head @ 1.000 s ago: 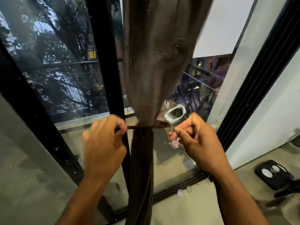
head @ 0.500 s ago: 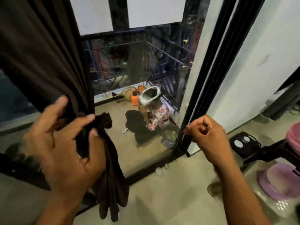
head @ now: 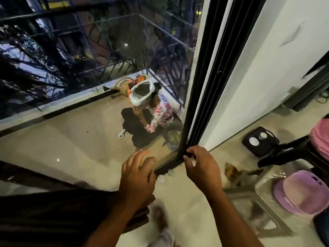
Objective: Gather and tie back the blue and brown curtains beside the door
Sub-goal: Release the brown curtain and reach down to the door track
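Left hand (head: 137, 177) spread, empty, above brown curtain (head: 53, 216); right hand (head: 201, 166) curled, contents unclear, right of curtain. Advisable: regrip folds snugly before knotting.

A home, upstairs: a black-framed glass door (head: 199, 97) opens from a tiled floor (head: 192, 207) and white wall (head: 258, 72) onto a railed balcony (head: 160, 56) with a watering can (head: 122, 85), while a chair (head: 284, 152) and a lilac lid (head: 300, 193) sit indoors.
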